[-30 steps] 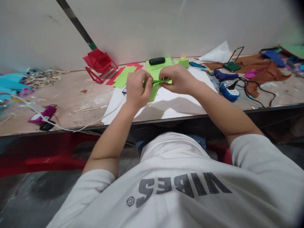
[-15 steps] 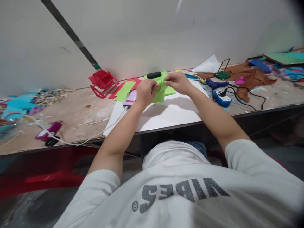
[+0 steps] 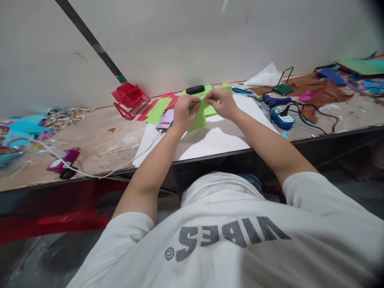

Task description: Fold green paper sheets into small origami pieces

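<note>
Both my hands are raised a little over a white sheet (image 3: pixel 216 138) on the workbench. My left hand (image 3: pixel 182 113) and my right hand (image 3: pixel 222 103) pinch a folded light green paper piece (image 3: pixel 199 118) between them, fingers closed on its upper edge. The green piece hangs down below the fingers. More green paper (image 3: pixel 207 91) lies flat just behind the hands, with a small black object (image 3: pixel 195 89) on it.
A red model chair (image 3: pixel 129 98) and red and green paper strips (image 3: pixel 157 109) lie at the back left. A phone (image 3: pixel 165 120) with a white cable lies beside my left hand. A blue glue gun (image 3: pixel 277 101), a blue device (image 3: pixel 282 117), black cord and brown cloth (image 3: pixel 321 93) sit right.
The view has shifted slightly. My hands have stayed pinched on the green paper and moved a little while working its fold; the piece now hangs lower below my fingers than a second ago.
</note>
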A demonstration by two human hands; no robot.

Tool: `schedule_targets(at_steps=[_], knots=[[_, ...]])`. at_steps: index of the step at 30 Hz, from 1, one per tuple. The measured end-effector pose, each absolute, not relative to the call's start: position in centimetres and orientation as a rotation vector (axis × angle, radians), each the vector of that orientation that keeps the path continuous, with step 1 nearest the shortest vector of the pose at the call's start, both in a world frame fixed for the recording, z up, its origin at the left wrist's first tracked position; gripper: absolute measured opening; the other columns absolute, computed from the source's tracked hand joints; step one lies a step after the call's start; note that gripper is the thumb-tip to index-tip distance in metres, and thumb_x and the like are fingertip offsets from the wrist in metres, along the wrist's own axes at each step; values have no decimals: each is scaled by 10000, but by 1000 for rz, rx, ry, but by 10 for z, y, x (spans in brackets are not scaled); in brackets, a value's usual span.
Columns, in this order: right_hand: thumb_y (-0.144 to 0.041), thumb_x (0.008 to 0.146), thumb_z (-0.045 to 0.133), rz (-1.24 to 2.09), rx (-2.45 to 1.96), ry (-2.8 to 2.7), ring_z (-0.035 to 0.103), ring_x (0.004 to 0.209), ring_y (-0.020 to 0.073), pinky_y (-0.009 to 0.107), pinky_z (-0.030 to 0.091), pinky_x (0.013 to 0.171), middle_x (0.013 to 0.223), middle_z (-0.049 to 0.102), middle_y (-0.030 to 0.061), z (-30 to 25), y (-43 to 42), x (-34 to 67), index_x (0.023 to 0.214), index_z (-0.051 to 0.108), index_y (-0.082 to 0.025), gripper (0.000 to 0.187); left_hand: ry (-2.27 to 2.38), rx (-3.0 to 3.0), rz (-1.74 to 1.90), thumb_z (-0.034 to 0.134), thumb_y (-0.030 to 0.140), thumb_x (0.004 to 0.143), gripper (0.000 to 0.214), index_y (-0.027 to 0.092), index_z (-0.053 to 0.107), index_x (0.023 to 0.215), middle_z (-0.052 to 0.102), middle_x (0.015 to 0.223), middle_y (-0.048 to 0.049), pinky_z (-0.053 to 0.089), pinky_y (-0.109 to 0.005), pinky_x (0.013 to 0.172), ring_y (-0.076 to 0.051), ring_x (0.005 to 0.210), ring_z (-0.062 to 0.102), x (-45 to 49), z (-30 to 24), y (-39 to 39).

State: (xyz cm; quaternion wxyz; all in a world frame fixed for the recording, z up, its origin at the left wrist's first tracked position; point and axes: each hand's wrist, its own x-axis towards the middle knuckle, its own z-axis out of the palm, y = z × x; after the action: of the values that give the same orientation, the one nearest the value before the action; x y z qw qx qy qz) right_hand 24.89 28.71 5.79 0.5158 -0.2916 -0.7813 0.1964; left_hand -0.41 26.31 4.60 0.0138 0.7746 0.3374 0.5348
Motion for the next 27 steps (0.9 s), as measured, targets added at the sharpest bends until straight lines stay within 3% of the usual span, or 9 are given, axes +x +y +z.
schedule_targets(at_steps=[4,10,14,20,27], knots=[[-522,1106,911,425,-728,-1897,858,1112,372,604,768,1108,1093,920,100,58,284,248,1102,908,-272,250,1045,2208,1703,1033,568,1045,358,284,867,1185,869,1146,-83,679,-481,1115,-304,1131,838,-2,41,265],[-394,1083,854,379,-709,-1914,851,1011,349,598,766,1058,1081,920,99,57,284,249,1095,893,-250,149,1010,2066,1687,1174,661,834,651,278,866,1259,893,1253,-92,712,-487,1143,-332,1234,870,-5,40,271],[-466,1115,867,369,-697,-1902,839,1018,338,579,753,1050,1067,894,85,54,287,250,1094,865,-261,206,1032,1984,1605,1148,539,800,527,257,857,1139,920,1204,-94,740,-480,1129,-328,1214,885,-5,43,268],[-490,1108,878,424,-705,-1863,811,1027,329,572,756,1063,1027,853,77,47,294,246,1065,822,-270,231,1139,1973,1558,998,354,803,242,245,845,954,882,978,-48,743,-435,982,-277,986,855,-3,45,263],[-527,1049,971,594,-719,-1739,777,965,291,539,759,1012,955,794,48,37,306,236,974,759,-281,333,1150,1943,1482,1045,368,730,360,236,862,1010,879,1021,-57,744,-431,950,-291,1013,852,-1,46,261]])
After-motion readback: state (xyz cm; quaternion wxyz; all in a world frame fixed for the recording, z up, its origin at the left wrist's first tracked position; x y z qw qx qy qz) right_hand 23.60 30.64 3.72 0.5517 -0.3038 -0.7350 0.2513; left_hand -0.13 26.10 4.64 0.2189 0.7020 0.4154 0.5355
